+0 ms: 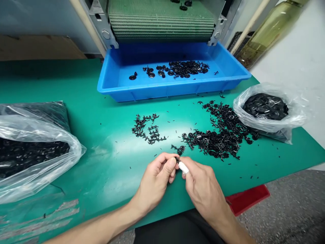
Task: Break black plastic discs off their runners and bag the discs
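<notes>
Left hand [154, 178] clamped black part [177, 159], right hand [204, 184] clamped white piece [183, 167]; a slip risked losing either among loose parts [218, 139] on the worktop [101, 176].

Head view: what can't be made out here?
Black part in the left hand: mostly hidden by that hand.
White piece at the right hand: shape hidden by that hand.
Contents of the left plastic bag: blurred by film.
Green mesh belt: cut off by top edge.

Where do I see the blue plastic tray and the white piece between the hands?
blue plastic tray [165, 92]: head view, on its front wall.
white piece [183, 167]: head view, on its visible middle.
</notes>
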A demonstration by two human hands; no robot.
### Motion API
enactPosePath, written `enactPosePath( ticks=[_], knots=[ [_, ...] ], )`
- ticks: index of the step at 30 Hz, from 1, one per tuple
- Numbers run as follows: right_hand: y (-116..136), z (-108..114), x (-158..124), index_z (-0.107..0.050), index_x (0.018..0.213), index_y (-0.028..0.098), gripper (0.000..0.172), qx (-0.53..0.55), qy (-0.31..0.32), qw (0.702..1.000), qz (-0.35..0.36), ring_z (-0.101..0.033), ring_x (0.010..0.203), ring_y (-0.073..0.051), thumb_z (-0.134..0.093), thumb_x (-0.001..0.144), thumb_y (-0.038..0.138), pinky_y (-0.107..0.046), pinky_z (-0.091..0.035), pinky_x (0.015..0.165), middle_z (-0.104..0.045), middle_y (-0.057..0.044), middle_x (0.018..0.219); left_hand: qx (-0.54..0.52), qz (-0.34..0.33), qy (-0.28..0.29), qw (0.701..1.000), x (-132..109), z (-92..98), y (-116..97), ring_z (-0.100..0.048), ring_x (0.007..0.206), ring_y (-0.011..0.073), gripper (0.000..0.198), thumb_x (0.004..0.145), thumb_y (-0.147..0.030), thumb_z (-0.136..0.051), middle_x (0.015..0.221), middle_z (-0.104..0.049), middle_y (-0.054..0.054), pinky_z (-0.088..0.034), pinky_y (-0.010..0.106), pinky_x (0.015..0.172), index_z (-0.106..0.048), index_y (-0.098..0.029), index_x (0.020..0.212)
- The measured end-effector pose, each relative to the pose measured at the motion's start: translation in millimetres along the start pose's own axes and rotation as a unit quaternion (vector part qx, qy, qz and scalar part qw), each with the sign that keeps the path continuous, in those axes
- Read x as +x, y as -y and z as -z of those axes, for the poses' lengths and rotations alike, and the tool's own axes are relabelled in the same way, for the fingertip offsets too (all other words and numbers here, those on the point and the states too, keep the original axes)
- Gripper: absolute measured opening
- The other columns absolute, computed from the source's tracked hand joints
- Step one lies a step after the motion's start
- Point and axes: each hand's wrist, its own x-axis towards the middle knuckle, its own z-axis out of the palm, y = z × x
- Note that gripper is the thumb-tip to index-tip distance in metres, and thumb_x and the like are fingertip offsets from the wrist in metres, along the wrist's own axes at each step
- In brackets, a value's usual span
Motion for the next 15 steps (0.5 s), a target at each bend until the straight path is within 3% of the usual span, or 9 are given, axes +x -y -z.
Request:
enactPosePath(
  ticks=[3, 6, 12, 15],
  knots=[
    [-3.0, 2.6, 5.3, -0.059, 0.086, 0.022, 0.023, 0.06, 0.023, 0.997, -0.046, -0.052, 0.051, -0.01, -0.039, 0.088, 0.01, -0.021, -0.035, 0.052, -0.059, 0.005, 0.063, -0.02, -0.003, -0.001, 1.0, -0.1, 0.3, 2.4, -0.043, 0.055, 0.0076, 0.028, 0.088, -0.041, -0.061, 0.071, -0.056, -0.002, -0.035, 0.022, 0.052, -0.063, -0.014, 0.094],
    [-9.9, 4.6, 5.9, -0.06, 0.09, 0.021, 0.026, 0.025, 0.01, 0.996, -0.084, -0.051, 0.05, -0.01, -0.038, 0.085, 0.008, -0.022, -0.035, 0.051, -0.058, 0.005, 0.061, -0.038, 0.002, -0.015, 0.999, -0.7, 1.8, 3.9, -0.043, 0.055, 0.0074, 0.028, 0.089, -0.042, -0.06, 0.072, -0.057, -0.001, -0.035, 0.022, 0.052, -0.064, -0.014, 0.096],
    [-18.3, 18.0, 8.4, -0.063, 0.105, 0.019, 0.027, -0.089, -0.042, 0.994, -0.044, -0.062, 0.08, -0.018, -0.039, 0.092, 0.017, -0.029, -0.044, 0.069, -0.066, -0.005, 0.095, -0.16, 0.01, -0.015, 0.987, 2.4, 5.3, -2.0, -0.046, 0.063, 0.0087, 0.016, 0.092, -0.029, -0.058, 0.081, -0.061, 0.003, -0.038, 0.021, 0.054, -0.063, -0.015, 0.097],
    [-17.2, 19.7, 17.4, -0.06, 0.12, 0.021, 0.036, -0.126, -0.017, 0.992, -0.024, -0.062, 0.08, -0.018, -0.04, 0.091, 0.014, -0.03, -0.045, 0.069, -0.064, -0.006, 0.1, -0.215, 0.017, -0.009, 0.976, 4.5, 6.1, -7.4, -0.049, 0.066, 0.0103, 0.009, 0.091, -0.019, -0.054, 0.088, -0.063, 0.007, -0.038, 0.02, 0.053, -0.062, -0.014, 0.092]
  ],
)
